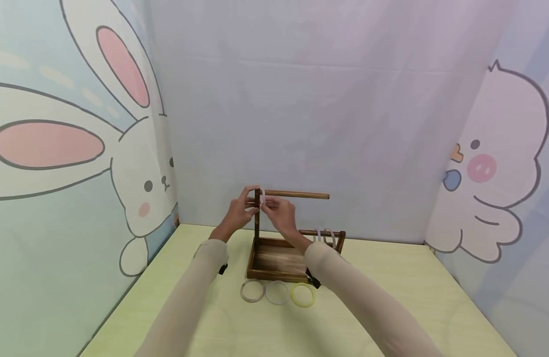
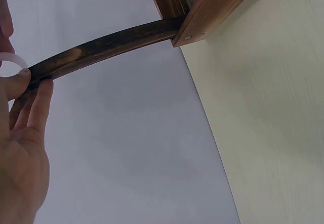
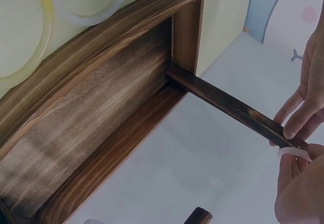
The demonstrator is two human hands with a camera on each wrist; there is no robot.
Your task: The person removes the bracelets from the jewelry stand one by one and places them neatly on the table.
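Note:
My left hand (image 1: 238, 213) grips the dark wooden upright post (image 1: 257, 225) of a display stand near its top, thumb on one side and fingers on the other. Close beside it, my right hand (image 1: 281, 213) pinches a white bangle (image 3: 294, 152) at the post end of the upper rod (image 1: 297, 194). In the left wrist view, part of the bangle (image 2: 14, 58) shows by the left thumb; the rest is hidden by the hands. The post rises from a corner of the stand's shallow wooden tray (image 1: 274, 275).
A lower rod (image 1: 307, 232) at the tray's back right carries pale bangles (image 1: 331, 238), partly behind the right forearm. In front of the tray lie a greyish bangle (image 1: 252, 301), a clear whitish bangle (image 1: 277, 304) and a yellow bangle (image 1: 303, 306) on the table (image 1: 381, 282).

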